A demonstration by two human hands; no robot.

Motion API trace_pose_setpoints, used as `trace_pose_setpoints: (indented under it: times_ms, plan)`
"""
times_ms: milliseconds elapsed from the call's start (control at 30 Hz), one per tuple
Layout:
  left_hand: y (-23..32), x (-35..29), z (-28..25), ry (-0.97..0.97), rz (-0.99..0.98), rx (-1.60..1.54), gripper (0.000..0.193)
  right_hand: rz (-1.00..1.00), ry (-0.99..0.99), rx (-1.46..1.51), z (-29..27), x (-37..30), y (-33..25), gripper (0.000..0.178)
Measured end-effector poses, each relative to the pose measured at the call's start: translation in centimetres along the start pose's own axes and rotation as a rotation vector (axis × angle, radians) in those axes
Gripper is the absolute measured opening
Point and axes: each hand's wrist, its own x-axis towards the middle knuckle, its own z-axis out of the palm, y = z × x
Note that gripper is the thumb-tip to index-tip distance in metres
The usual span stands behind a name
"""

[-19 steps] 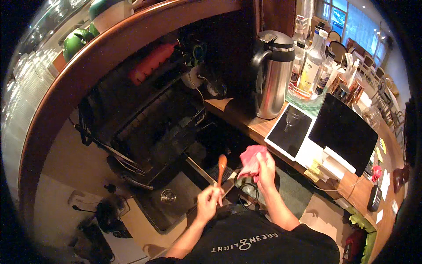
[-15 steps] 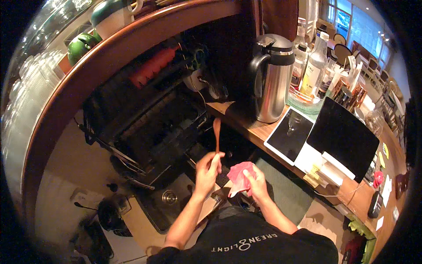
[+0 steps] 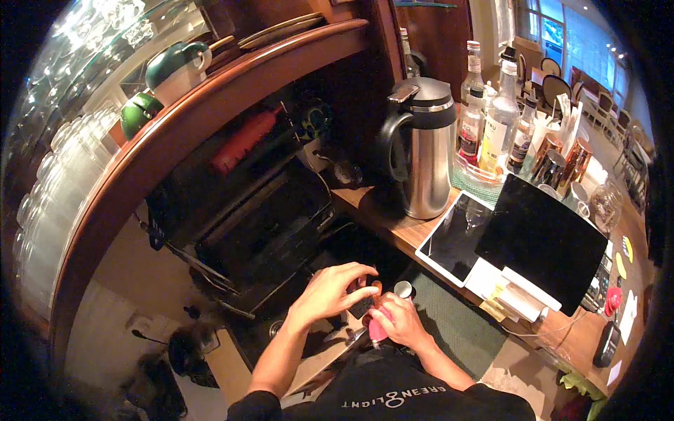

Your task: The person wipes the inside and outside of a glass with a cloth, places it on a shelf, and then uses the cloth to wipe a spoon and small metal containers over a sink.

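Note:
My left hand (image 3: 330,291) is above the work counter with its fingers bent and a gap between thumb and fingertips; I see nothing held in it. Close beside it, my right hand (image 3: 398,319) is closed round a pink cloth (image 3: 378,330), which bunches below the fingers. Between the two hands shows a small brown end (image 3: 377,288), apparently of the wooden spoon; the rest of it is hidden by the right hand and cloth. Just beyond the right knuckles is a small round metal cup (image 3: 402,289); whether it touches the hand I cannot tell.
A steel thermal jug (image 3: 430,158) stands on the wooden counter, with a white-edged tablet (image 3: 458,235) and a black screen (image 3: 540,242) to its right. Glass bottles (image 3: 500,130) stand behind. A green mat (image 3: 453,323) lies right of my hands. Stacked clear cups (image 3: 63,203) line the left.
The wooden spoon has gone from upright in my left hand to mostly hidden by the right hand and cloth. My left hand has loosened, and my right has drawn in beside it.

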Motion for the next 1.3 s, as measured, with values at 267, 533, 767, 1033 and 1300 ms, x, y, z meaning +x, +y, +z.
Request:
trace_pose_setpoints:
  times_ms: [267, 533, 767, 1033, 1300]
  plan:
    - [1.2, 5.8, -6.3, 0.406, 0.214, 0.196, 0.005, 0.092, 0.039, 0.118, -2.0, 1.9, -0.5, 0.017]
    - [-3.7, 17.2, -11.5, 0.676, -0.108, 0.608, 0.015, 0.254, -0.007, 0.143, -2.0, -4.8, 1.7, 0.023]
    - [-8.1, 20.0, -11.9, 0.554, -0.235, 0.501, 0.019, 0.422, 0.161, 0.198, -2.8, -8.4, 2.7, 0.018]
    - [-8.4, 20.1, -10.5, 0.697, -0.133, 0.585, 0.016, 0.545, 0.175, 0.255, -2.5, -9.4, 3.2, 0.021]
    - [-6.9, 19.8, -10.6, 0.696, -0.114, 0.541, 0.016, 0.489, 0.145, 0.248, -2.5, -8.1, 2.0, 0.023]
